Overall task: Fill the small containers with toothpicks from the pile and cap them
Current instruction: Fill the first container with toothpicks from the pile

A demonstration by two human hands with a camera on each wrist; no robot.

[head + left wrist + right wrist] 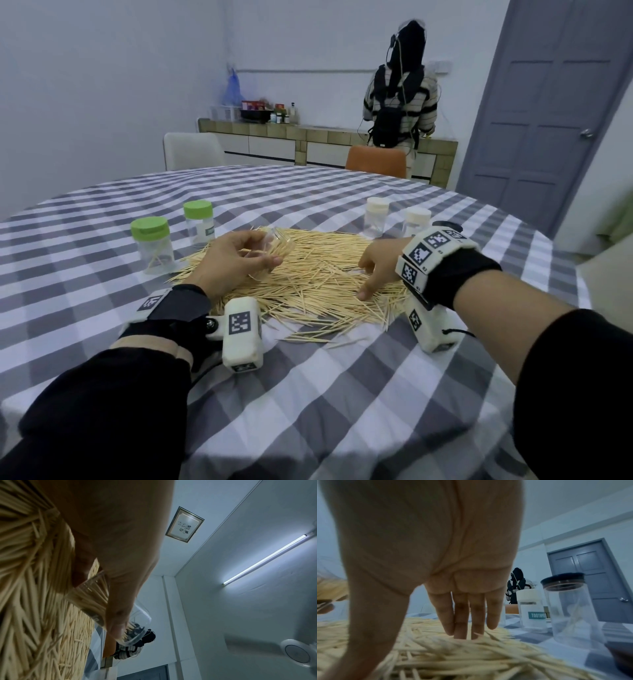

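Note:
A wide pile of toothpicks (308,284) lies mid-table on the checked cloth. My left hand (246,257) grips a clear uncapped container (274,245), tilted on its side over the pile's left part; in the left wrist view the container (92,599) holds toothpicks. My right hand (371,274) is spread over the right part of the pile, its straight fingers (462,622) touching the toothpicks (453,655) and holding nothing. Two green-capped containers (150,245) (198,222) stand left of the pile. Two white-capped ones (376,217) (416,222) stand behind my right hand.
A black-lidded clear jar (570,608) stands beside the labelled white-capped container (532,609), close to my right wrist. Behind the round table (342,394) are a white chair (191,150) and an orange chair (376,161). A person (400,102) stands at the far counter.

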